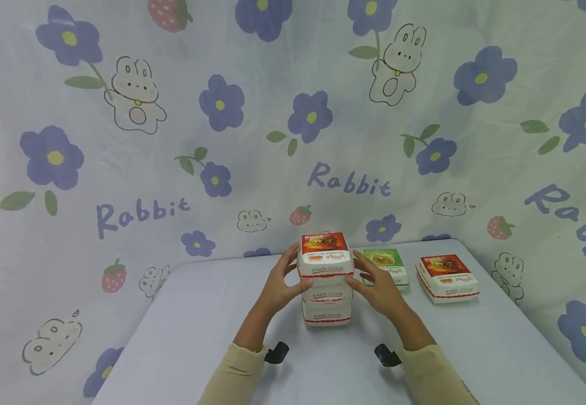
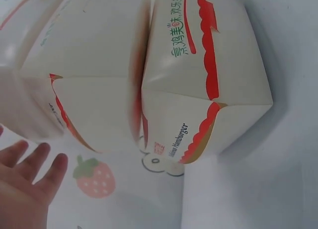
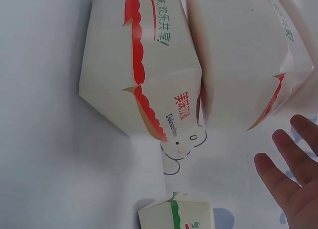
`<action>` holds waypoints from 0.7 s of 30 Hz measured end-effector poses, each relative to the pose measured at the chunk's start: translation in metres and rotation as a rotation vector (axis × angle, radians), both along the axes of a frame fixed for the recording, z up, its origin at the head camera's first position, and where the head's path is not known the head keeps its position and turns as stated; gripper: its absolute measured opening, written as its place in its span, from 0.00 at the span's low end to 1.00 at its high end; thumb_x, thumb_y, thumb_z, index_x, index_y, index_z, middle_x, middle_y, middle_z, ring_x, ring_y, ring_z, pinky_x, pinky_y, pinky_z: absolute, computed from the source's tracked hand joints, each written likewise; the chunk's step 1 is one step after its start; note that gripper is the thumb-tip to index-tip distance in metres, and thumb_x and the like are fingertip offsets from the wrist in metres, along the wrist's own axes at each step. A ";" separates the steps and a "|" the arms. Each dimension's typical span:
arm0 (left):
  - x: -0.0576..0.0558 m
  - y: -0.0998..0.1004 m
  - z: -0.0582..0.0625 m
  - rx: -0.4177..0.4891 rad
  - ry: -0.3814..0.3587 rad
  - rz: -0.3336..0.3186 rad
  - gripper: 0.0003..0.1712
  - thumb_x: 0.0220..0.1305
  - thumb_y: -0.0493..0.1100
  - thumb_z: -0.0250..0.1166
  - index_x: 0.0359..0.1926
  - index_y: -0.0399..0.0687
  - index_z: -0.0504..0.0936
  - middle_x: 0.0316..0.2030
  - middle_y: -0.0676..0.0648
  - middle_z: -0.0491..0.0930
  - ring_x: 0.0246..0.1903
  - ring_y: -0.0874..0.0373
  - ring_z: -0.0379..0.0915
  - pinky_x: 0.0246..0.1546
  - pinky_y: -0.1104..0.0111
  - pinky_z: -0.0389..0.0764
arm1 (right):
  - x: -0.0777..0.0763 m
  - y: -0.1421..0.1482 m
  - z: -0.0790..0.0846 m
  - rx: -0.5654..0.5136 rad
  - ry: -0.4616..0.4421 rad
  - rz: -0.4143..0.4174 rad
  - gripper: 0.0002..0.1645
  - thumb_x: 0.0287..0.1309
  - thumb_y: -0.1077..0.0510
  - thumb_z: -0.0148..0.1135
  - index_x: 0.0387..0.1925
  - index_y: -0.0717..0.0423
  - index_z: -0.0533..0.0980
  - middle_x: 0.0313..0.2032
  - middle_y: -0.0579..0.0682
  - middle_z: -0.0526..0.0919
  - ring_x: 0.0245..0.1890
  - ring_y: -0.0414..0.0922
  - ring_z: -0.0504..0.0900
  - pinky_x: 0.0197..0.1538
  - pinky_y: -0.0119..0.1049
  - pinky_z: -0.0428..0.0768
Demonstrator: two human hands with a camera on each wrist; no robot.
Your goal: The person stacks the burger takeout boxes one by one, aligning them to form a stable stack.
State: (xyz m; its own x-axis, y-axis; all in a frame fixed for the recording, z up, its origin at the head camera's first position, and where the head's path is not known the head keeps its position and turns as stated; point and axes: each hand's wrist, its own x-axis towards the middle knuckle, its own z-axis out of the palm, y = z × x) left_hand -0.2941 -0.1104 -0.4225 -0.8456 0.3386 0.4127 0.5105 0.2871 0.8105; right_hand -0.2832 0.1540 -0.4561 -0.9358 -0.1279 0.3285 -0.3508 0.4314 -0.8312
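Observation:
Three white burger boxes with red wavy trim stand in a stack on the table. The top burger box [image 1: 325, 261] has a red lid picture. Below it come the middle burger box [image 2: 94, 110] and the bottom burger box [image 3: 109, 65]. My left hand [image 1: 284, 281] holds the top box at its left side, thumb at the front and fingers toward the back. On the opposite side, my right hand [image 1: 378, 284] holds it in the same way. Both wrist views show spread fingers beside the top box, with the thumbs out of view.
Right of the stack, a green-topped burger box [image 1: 386, 267] lies on the white table [image 1: 197, 326], partly behind my right hand. Farther right is another red-topped burger box [image 1: 447, 278]. A curtain [image 1: 252, 146] with flowers and rabbits hangs behind the table.

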 end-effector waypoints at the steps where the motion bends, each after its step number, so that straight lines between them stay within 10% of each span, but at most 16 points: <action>1: 0.002 0.000 0.001 0.006 -0.016 0.004 0.51 0.57 0.44 0.71 0.76 0.47 0.52 0.72 0.42 0.56 0.68 0.41 0.57 0.61 0.42 0.65 | 0.000 0.000 0.000 0.001 -0.005 -0.002 0.51 0.54 0.30 0.63 0.74 0.43 0.58 0.65 0.54 0.71 0.65 0.54 0.68 0.62 0.53 0.70; 9: -0.009 -0.003 -0.020 0.044 -0.052 0.054 0.52 0.57 0.47 0.71 0.76 0.57 0.51 0.72 0.46 0.57 0.67 0.43 0.59 0.61 0.43 0.65 | 0.001 0.010 -0.001 0.028 -0.020 -0.001 0.50 0.56 0.32 0.62 0.75 0.41 0.56 0.67 0.54 0.69 0.65 0.56 0.68 0.62 0.54 0.70; 21: -0.012 0.003 -0.020 0.149 0.030 0.093 0.51 0.57 0.52 0.71 0.75 0.58 0.51 0.72 0.49 0.57 0.69 0.56 0.55 0.66 0.52 0.60 | -0.006 0.034 -0.016 0.029 -0.044 -0.070 0.44 0.62 0.40 0.63 0.74 0.43 0.57 0.66 0.55 0.70 0.63 0.59 0.70 0.59 0.56 0.72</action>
